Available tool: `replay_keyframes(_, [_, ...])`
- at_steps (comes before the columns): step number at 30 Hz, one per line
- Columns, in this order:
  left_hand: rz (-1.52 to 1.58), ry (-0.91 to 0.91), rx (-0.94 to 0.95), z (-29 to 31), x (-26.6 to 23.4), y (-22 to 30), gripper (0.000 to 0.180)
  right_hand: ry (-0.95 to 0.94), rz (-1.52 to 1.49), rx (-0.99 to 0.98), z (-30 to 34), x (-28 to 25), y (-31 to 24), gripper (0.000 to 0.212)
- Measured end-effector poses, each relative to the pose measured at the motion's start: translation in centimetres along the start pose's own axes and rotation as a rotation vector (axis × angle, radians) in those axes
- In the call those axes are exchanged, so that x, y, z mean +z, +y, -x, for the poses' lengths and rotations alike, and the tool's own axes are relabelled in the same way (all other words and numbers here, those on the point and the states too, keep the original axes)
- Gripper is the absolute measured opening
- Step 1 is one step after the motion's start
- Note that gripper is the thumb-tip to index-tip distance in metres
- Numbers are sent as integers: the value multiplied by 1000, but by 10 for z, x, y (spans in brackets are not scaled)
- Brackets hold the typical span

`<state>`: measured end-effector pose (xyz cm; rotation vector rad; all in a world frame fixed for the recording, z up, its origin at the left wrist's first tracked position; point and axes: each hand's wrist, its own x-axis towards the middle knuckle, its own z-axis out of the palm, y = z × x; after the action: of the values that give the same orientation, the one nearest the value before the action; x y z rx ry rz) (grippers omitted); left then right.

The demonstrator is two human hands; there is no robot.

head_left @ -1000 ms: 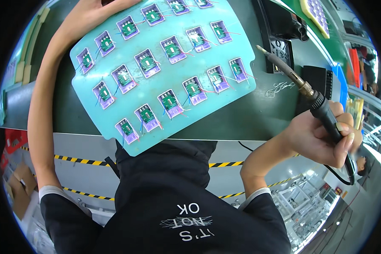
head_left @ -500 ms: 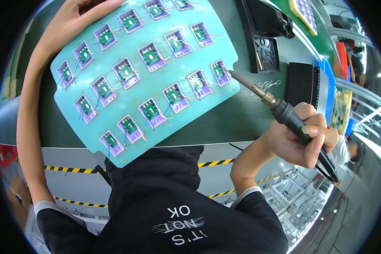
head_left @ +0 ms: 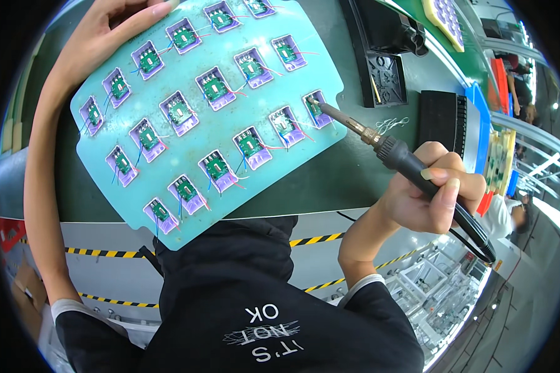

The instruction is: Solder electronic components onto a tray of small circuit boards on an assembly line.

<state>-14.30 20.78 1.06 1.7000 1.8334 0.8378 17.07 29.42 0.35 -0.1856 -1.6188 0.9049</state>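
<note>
In my right hand (head_left: 438,193) is a soldering iron (head_left: 404,158), fingers closed round its black handle. Its tip reaches down to the small green circuit board (head_left: 313,110) in the purple housing at the right end of the nearest row. A turquoise tray (head_left: 186,152) lies tilted on the bench, carrying several such purple housings with green boards and thin blue, red and white wires. My left hand (head_left: 121,22) is at the tray's far left edge, its thumb lying along the rim. The other left fingers are partly cut off by the picture's top.
A black soldering stand with a shallow tray (head_left: 389,81) is on the green bench (head_left: 280,196) to the right. Thin solder wire (head_left: 392,124) lies nearby, beside a black box (head_left: 443,124). Farther right are a blue bin edge (head_left: 477,124) and a yellowish panel (head_left: 501,165).
The soldering iron has moved left, its tip now farther over the rightmost near housing. The tray appears slightly shifted left in view. My left hand keeps its place on the tray's edge.
</note>
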Motion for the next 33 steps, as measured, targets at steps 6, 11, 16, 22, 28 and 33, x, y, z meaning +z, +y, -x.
replay_keyframes(6, [4, -5, -10, 1, 0, 0, 26, -5, -2, -9, 0, 1, 0, 11])
replay_keyframes(11, [23, -3, -13, 2, -1, -1, 26, -12, -7, -15, 0, 0, -1, 11])
replay_keyframes(16, [56, -8, -35, 6, -3, -7, 25, 44, -6, -17, 0, 1, -2, 14])
replay_keyframes(22, [82, 0, 49, 0, 20, -53, 26, 51, -152, -46, -7, -18, -11, 13])
replay_keyframes(28, [16, 8, 0, 6, -4, -5, 24, -51, -132, 11, 0, 26, -16, 12])
replay_keyframes(33, [45, -13, 53, 5, 1, -15, 23, -139, -142, 67, 2, 32, -21, 10])
